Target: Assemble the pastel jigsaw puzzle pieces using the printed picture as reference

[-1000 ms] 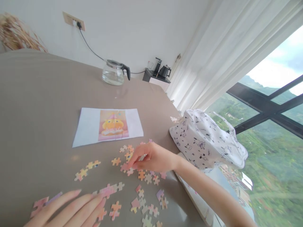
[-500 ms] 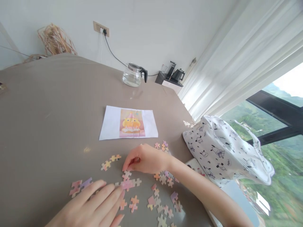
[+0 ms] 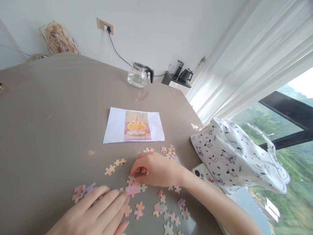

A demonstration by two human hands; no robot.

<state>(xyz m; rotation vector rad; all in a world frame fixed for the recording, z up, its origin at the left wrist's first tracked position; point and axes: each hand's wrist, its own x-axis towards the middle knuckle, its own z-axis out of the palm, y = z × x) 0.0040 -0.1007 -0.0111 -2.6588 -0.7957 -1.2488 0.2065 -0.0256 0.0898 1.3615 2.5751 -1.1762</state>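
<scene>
Right hand (image 3: 157,169): thumb and fingers bent down over a pale pink piece (image 3: 131,180); whether they pinch it or only rest on it, I cannot tell.
Left hand (image 3: 90,212): palm down, fingers long and slightly spread, lying over the near pieces, with nothing visibly pinched; its fingertips are right by the pink strip.
Pink strip (image 3: 133,190): on the table between the two hands, a short row that looks joined, with paler pieces at its right end (its left end runs close to the left fingers). Whether the pale pink piece just above is locked into it is unclear.
Yellow-orange pieces (image 3: 110,169): beyond the left hand, in a short slanting chain, seemingly linked in part.
Pink corner-like piece (image 3: 78,193): left of the left fingers, beside a purple piece (image 3: 89,188).
Scattered pieces (image 3: 163,209): right of the left hand, singly and in small clusters; more lie past the right hand.
Puzzle: apparently early on; a few small groups look joined, while many pieces lie apart and no full outline shows.
Picture sheet (image 3: 138,126): flat beyond the pieces, creased, showing a yellow figure in a party hat.
Table (image 3: 61,114): bears a glass pot (image 3: 137,78) at the far edge and a patterned white bag (image 3: 227,150) at right, beside a phone (image 3: 200,171).
</scene>
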